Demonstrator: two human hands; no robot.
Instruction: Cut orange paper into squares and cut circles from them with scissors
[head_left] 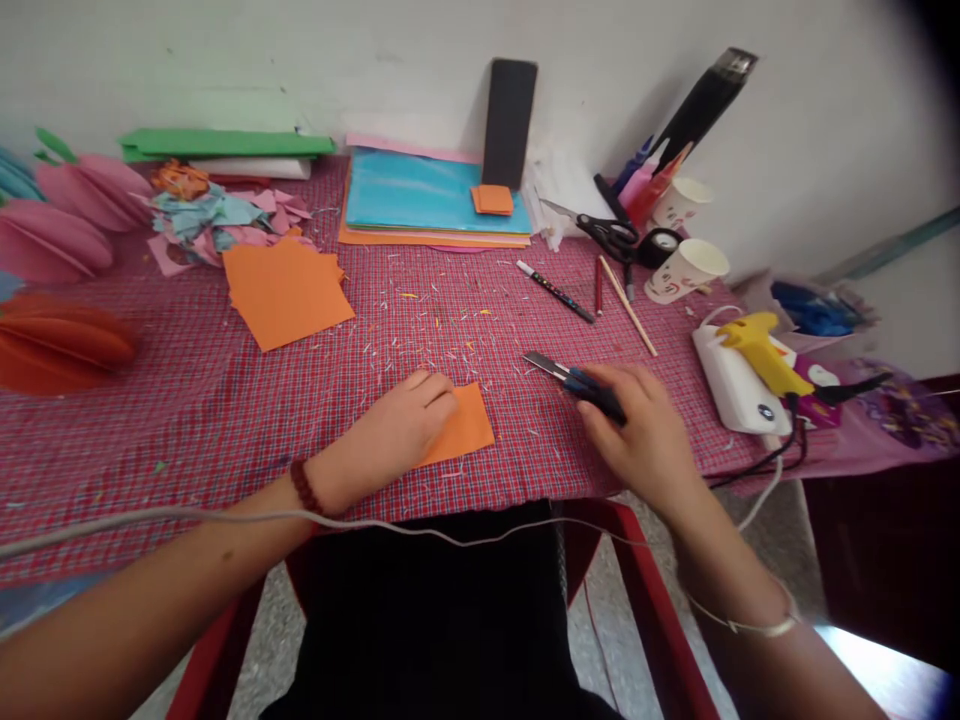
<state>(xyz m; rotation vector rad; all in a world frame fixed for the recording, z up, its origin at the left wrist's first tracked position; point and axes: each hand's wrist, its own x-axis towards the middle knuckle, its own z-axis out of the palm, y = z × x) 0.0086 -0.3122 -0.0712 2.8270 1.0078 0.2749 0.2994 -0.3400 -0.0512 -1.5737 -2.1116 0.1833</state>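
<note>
My left hand (401, 425) lies knuckles-up on a small folded orange paper (469, 420) near the front edge of the table, fingers curled and pressing it down. My right hand (641, 430) is closed around the blue handle of a utility knife (559, 372), whose metal blade end points left on the red checked tablecloth (225, 400). The two hands are about a hand's width apart.
Orange sheets (285, 290) lie at the left, stacked coloured paper (435, 195) at the back. Scissors (600, 230), pens (555, 290), paper cups (686, 268) and a yellow glue gun (765, 350) on a white box stand at the right. Paper flowers (67, 215) fill the far left.
</note>
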